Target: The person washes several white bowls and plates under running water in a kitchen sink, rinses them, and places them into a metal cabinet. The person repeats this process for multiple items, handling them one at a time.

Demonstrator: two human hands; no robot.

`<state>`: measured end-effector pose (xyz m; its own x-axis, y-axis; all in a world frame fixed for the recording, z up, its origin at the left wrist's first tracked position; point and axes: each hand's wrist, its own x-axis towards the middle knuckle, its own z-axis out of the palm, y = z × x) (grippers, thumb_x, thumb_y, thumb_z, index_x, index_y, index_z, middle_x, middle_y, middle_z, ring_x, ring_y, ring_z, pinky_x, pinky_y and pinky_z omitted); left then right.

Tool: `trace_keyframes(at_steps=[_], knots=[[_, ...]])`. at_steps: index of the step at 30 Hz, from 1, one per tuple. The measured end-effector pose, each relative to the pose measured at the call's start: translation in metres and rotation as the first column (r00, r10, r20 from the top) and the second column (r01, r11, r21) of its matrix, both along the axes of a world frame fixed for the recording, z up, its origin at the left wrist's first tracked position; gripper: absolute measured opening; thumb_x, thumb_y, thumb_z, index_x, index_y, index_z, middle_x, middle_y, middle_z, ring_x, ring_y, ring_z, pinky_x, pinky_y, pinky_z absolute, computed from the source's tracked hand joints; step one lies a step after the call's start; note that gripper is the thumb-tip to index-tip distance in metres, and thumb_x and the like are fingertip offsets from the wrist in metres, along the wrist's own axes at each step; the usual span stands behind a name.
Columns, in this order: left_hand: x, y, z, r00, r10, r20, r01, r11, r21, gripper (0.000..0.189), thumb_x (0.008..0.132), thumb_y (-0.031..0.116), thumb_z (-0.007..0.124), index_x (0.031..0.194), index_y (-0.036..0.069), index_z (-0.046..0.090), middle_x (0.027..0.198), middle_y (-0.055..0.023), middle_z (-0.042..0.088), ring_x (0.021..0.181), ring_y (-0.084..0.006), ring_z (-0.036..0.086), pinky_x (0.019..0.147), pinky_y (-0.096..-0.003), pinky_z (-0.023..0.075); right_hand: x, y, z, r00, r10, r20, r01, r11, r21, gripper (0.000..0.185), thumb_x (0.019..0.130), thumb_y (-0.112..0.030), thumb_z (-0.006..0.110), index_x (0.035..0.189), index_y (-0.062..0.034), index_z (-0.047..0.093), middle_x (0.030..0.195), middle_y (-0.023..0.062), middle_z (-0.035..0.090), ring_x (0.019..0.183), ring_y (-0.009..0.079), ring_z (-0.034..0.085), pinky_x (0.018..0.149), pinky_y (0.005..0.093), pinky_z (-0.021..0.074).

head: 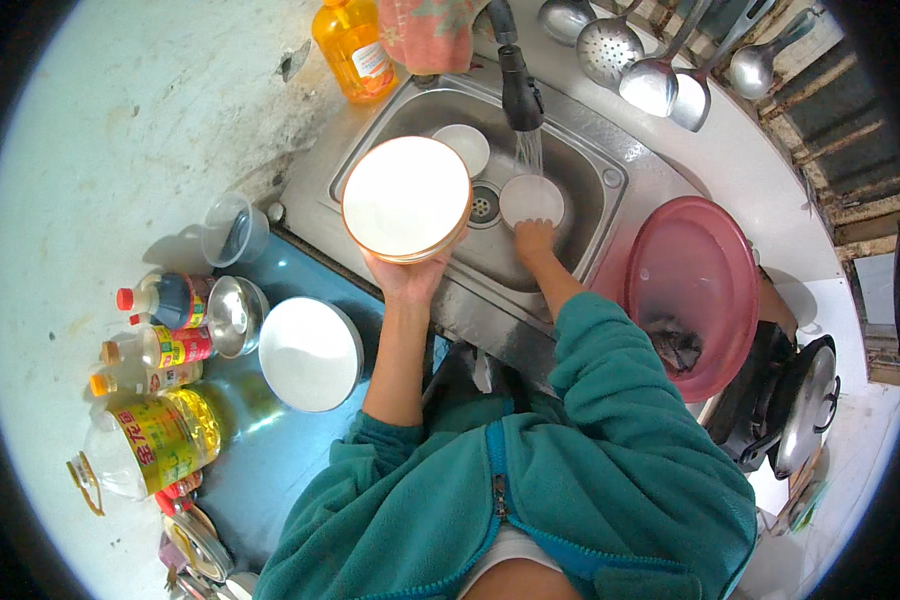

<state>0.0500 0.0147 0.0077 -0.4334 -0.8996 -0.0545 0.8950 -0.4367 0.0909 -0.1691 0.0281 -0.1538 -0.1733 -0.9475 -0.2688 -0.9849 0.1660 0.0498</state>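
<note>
My left hand (409, 276) supports a stack of white bowls with orange-brown rims (406, 196) from below, over the left side of the stainless steel sink (457, 274). In the sink, my right hand (535, 238) grips the near rim of a small white bowl (531, 198). Water runs from the black faucet head (522, 94) onto the far part of that bowl. Another small white bowl (463, 148) sits in the basin, partly hidden behind the stack. Between the two small bowls lies the drain strainer (484, 202).
Left of the sink stand a white bowl (310, 354), steel bowls (232, 316), a clear plastic tub (232, 229) and several bottles, including a cooking oil jug (154, 444). A red plastic basin (697, 292) is at the right. Soap (356, 56) and hanging ladles (649, 82) are behind.
</note>
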Motion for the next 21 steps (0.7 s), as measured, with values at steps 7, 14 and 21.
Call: trace_keyframes(at_steps=[7,14,21], knots=[[0.005,-0.001,-0.005,0.997,-0.035,-0.062,0.029,0.996,-0.085,0.069,0.086,0.059,0.038,0.137,0.013,0.036,0.135,-0.0161,0.043,0.117,-0.0402,0.047,0.092,-0.0624,0.0401,-0.017,-0.012,0.006,0.722,-0.218,0.657,0.509,0.810,-0.291,0.023,0.077,-0.014,0.060,0.096,-0.0028,0.065,0.090,0.0135,0.066,0.080,0.0268,0.064,0.073,0.0397,0.0483],[0.000,0.000,0.004,1.000,0.022,0.000,-0.022,1.000,-0.001,0.070,0.086,0.060,0.037,0.137,0.012,0.036,0.136,-0.0158,0.043,0.118,-0.0388,0.047,0.091,-0.0611,0.0416,-0.032,-0.025,0.026,-0.488,0.078,0.869,0.700,0.630,0.336,0.034,0.087,-0.012,0.059,0.118,-0.0010,0.053,0.112,0.0108,0.059,0.101,0.0227,0.056,0.089,0.0370,0.0428],[-0.004,0.003,0.010,0.996,0.057,0.074,-0.063,0.995,0.083,0.071,0.086,0.060,0.036,0.137,0.011,0.035,0.136,-0.0159,0.043,0.116,-0.0398,0.049,0.089,-0.0613,0.0432,-0.038,-0.039,0.051,-0.782,0.286,0.553,0.592,0.620,0.516,0.038,0.095,-0.016,0.045,0.130,-0.0019,0.041,0.130,0.0116,0.049,0.120,0.0287,0.047,0.103,0.0457,0.0349]])
